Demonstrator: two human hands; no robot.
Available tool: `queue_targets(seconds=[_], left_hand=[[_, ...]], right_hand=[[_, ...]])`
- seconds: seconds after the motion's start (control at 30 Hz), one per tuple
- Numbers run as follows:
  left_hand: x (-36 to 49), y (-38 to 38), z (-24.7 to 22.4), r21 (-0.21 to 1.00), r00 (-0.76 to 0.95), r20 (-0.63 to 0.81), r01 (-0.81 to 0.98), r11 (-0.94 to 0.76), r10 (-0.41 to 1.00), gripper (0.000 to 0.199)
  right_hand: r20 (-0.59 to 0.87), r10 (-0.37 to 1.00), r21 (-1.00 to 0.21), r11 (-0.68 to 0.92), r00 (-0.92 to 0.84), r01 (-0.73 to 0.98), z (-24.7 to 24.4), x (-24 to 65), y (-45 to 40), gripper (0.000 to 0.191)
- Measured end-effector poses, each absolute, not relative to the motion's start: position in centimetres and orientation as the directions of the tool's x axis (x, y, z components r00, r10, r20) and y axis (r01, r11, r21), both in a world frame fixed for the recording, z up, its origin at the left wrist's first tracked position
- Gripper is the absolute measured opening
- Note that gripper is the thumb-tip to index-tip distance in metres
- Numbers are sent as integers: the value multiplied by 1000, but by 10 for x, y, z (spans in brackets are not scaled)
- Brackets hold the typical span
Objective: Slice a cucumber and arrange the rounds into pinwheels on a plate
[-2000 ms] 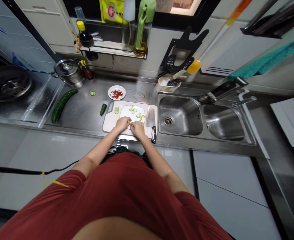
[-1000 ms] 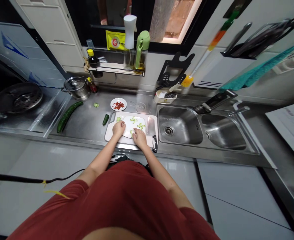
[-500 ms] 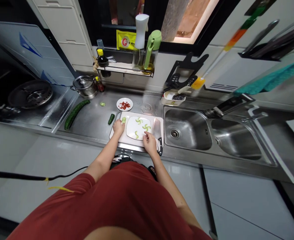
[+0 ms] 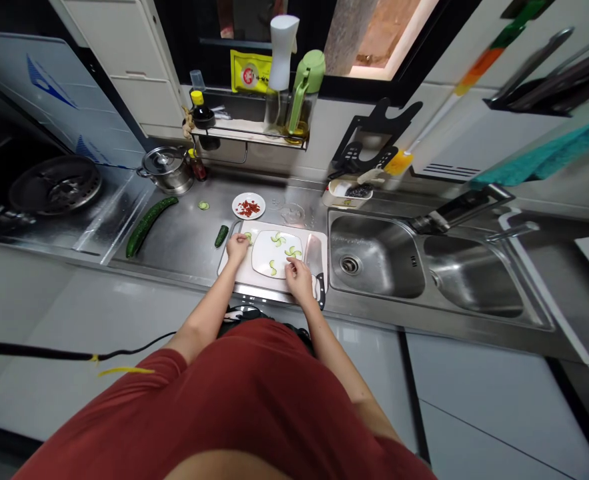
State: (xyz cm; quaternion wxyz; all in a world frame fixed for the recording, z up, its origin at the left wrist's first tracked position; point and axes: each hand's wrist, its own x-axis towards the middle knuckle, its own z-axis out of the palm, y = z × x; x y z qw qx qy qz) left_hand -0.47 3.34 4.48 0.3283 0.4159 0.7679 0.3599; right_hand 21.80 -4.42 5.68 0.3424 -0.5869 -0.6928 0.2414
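Left hand at cucumber slices, 10 o'clock of the white plate; right hand at 4 o'clock, fingers' closure on both indeterminable; low sweep there could skew 3 o'clock cucumber pinwheel.

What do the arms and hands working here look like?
They are a person's: short, dark red sleeves, with bare forearms below. Each grip, the left hand and the right hand, is ungloved; no watch or bracelet shows.
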Motion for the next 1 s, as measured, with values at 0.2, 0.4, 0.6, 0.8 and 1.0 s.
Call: queue_targets(seconds=[0.2,0.4,0.6,0.8,1.0], left_hand=[[6,31,75,951,-304,-253,97,294,918,28],[14,22,110,981,-134,-194,-34,192,972,28],[20,18,119,986,4,-101,-135,101,995,28],[26,14,119,991,7,-102,-90,102,995,31],[31,8,121,914,76,-378,-125,385,922,46]], right_hand=[[184,982,-798,180,-51,576,77,208,-22,34],[182,983,-900,177,-25,399,96,192,1,32],[173,982,-961,186,-80,203,103,178,18,28],[223,969,-951,240,-107,195,108,175,18,18],[217,970,-946,236,-106,223,115,179,19,18]])
